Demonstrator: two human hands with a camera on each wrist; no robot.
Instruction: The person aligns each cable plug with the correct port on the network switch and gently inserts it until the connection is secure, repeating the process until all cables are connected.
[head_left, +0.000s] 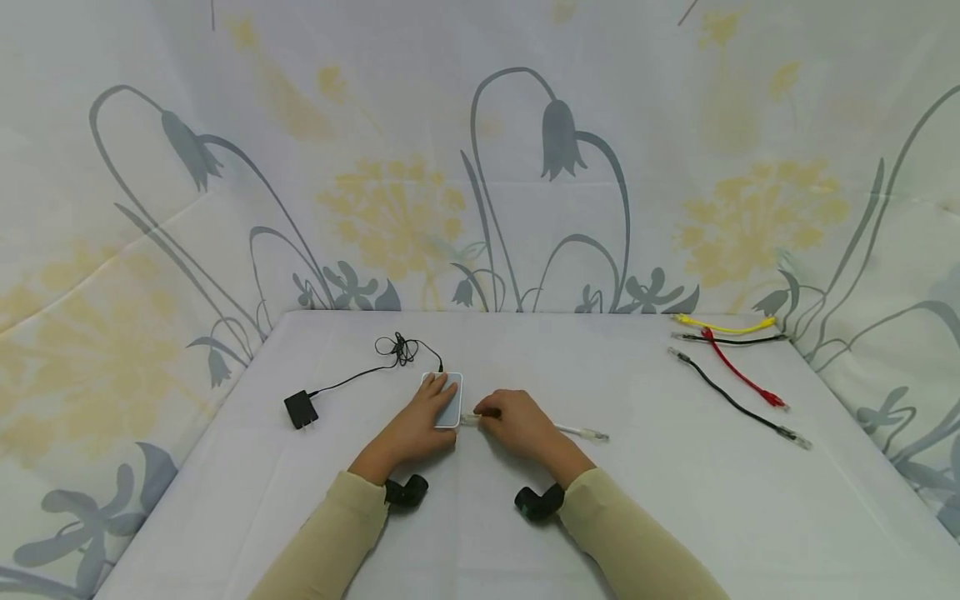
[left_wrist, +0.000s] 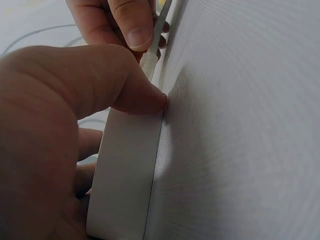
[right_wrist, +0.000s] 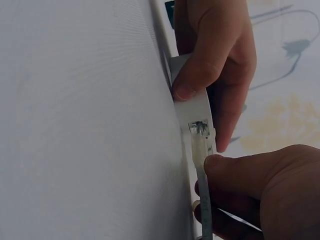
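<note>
A small white router box [head_left: 453, 410] with a grey top lies on the table, a socket showing in its side in the right wrist view. My left hand [head_left: 420, 423] holds it, fingers spread over the top and thumb pressed on the near side wall. Between thumb and fingers, my right hand [head_left: 519, 423] pinches a white network cable [right_wrist: 205, 215] just behind its clear plug [right_wrist: 200, 148]. The plug's tip sits right at the socket opening. Beyond the right hand, the cable's other end [head_left: 592, 434] lies on the table.
A black power adapter [head_left: 302, 409] lies at left, its thin bundled cord [head_left: 405, 352] running to the router's far edge. At right lie a yellow cable [head_left: 723, 325], a red cable [head_left: 735, 373] and two black cables. A flowered cloth [head_left: 547, 208] hangs behind the table.
</note>
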